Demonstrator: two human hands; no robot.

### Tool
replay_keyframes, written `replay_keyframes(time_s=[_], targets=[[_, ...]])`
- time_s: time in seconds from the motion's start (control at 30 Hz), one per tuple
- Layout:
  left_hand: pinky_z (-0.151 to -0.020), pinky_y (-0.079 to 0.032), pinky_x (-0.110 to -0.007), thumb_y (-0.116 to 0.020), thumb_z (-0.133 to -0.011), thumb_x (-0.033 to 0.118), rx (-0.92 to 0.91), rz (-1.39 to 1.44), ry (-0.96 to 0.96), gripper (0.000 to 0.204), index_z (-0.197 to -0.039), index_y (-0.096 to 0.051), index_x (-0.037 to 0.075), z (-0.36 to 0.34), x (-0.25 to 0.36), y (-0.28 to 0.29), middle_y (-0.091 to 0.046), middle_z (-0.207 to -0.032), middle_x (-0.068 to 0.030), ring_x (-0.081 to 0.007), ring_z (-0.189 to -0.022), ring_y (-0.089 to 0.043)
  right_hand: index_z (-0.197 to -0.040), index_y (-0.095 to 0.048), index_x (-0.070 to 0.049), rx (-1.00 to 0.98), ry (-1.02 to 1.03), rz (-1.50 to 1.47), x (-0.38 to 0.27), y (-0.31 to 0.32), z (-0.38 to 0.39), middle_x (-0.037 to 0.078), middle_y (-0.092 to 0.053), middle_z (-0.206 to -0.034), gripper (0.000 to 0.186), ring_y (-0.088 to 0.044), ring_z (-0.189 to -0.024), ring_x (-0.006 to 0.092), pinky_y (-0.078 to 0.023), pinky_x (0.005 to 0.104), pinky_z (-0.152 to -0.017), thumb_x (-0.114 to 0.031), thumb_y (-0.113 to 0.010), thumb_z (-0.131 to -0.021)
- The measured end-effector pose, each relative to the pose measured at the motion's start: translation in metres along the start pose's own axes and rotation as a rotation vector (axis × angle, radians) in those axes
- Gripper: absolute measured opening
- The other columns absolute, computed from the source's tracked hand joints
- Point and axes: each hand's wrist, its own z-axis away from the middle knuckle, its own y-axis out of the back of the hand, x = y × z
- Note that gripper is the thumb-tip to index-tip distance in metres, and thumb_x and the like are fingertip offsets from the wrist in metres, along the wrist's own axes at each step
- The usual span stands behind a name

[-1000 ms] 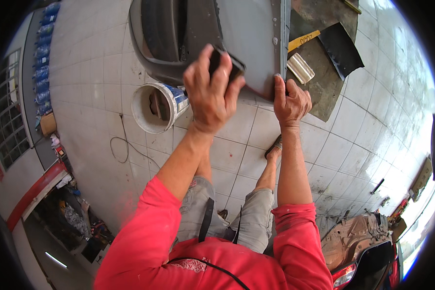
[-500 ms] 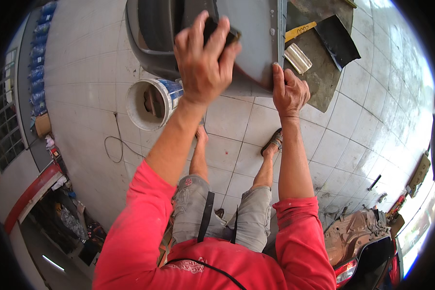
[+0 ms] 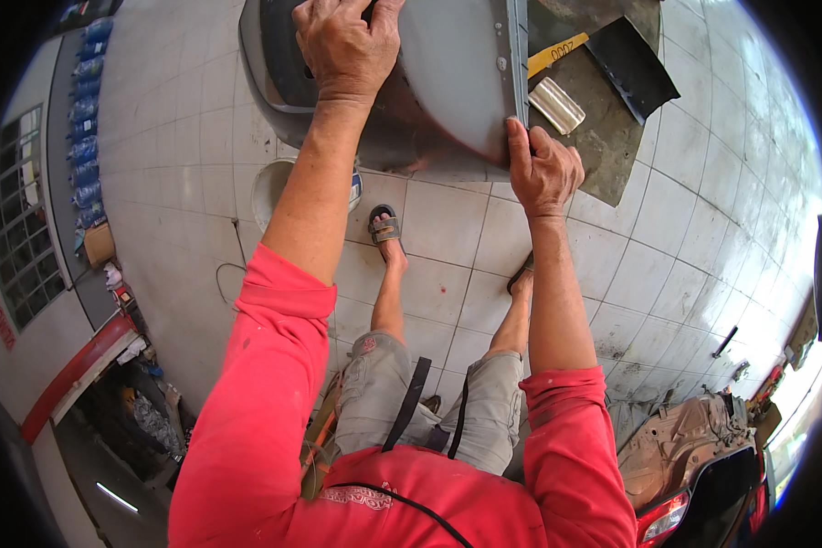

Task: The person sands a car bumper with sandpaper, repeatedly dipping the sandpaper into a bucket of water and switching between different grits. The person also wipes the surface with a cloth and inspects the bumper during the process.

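Observation:
A grey, curved panel that looks like a car bumper rises in front of me, its far part cut off by the top of the view. Over its left portion lies my left hand, fingers closed and partly beyond the picture's edge. Between thumb and fingers a bit of a dark block shows; most of it is hidden. My right hand grips the bumper's near right corner, the thumb on top along the straight edge and the fingers curled around the side.
Below the bumper stands a white bucket, partly behind my left forearm. On a dirty mat to the right lie a ribbed pale piece, a yellow strip and a black curved sheet. Blue bottles line the left wall.
My left hand has slid away from me and leftward over the bumper, with the dark block. My right hand keeps its hold on the corner. My left foot now shows beside the bucket.

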Motion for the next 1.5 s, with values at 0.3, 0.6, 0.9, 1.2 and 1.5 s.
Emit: replay_keyframes(time_s=[0.3, 0.6, 0.9, 1.2, 1.5], targets=[[-0.108, -0.044, -0.044, -0.08, -0.098, 0.027, -0.002, 0.103, -0.049, 0.037, -0.131, -0.08, 0.01, 0.028, 0.021, 0.01, -0.07, -0.14, -0.0231, -0.0355, -0.124, -0.064, -0.059, -0.048, -0.014, -0.03, -0.021, 0.0, 0.008, 0.006, -0.004, 0.006, -0.054, -0.053, 0.062, -0.05, -0.051, 0.0279, -0.035, 0.0398, -0.061, -0.054, -0.072, -0.101], [-0.107, -0.047, -0.046, -0.075, -0.101, 0.034, -0.153, 0.089, -0.184, 0.043, -0.139, -0.075, 0.013, 0.089, 0.038, 0.035, -0.064, -0.149, -0.0223, -0.0369, -0.122, -0.059, -0.059, -0.048, -0.015, -0.015, -0.006, 0.014, 0.008, 0.006, -0.003, 0.005, -0.055, -0.055, 0.06, -0.053, -0.051, 0.027, -0.035, 0.0403, -0.06, -0.051, -0.075, -0.099], [-0.1, -0.053, -0.049, -0.077, -0.097, 0.033, -0.197, -0.019, -0.221, 0.042, -0.133, -0.077, 0.012, -0.089, -0.052, -0.022, -0.07, -0.139, -0.0212, -0.0433, -0.117, -0.066, -0.06, -0.046, -0.015, 0.08, 0.054, -0.001, 0.007, -0.001, -0.003, 0.005, -0.05, -0.054, 0.059, -0.049, -0.05, 0.0265, -0.033, 0.0401, -0.058, -0.048, -0.078, -0.097], [-0.093, -0.056, -0.049, -0.075, -0.1, 0.035, -0.356, -0.341, -0.479, 0.045, -0.143, -0.072, 0.022, -0.098, -0.038, 0.02, -0.065, -0.149, -0.0134, -0.0329, -0.12, -0.062, -0.061, -0.049, -0.015, 0.048, 0.046, -0.072, -0.003, 0.001, -0.001, 0.004, -0.053, -0.054, 0.057, -0.052, -0.051, 0.0266, -0.035, 0.0399, -0.058, -0.048, -0.077, -0.097], [-0.093, -0.054, -0.047, -0.078, -0.097, 0.039, -0.399, -0.356, -0.556, 0.045, -0.14, -0.075, 0.027, -0.076, -0.023, 0.033, -0.065, -0.149, -0.0136, -0.0324, -0.124, -0.06, -0.06, -0.05, -0.016, 0.033, 0.064, -0.072, 0.006, 0.005, -0.005, 0.003, -0.054, -0.054, 0.057, -0.051, -0.051, 0.0264, -0.034, 0.0398, -0.058, -0.05, -0.077, -0.097]])
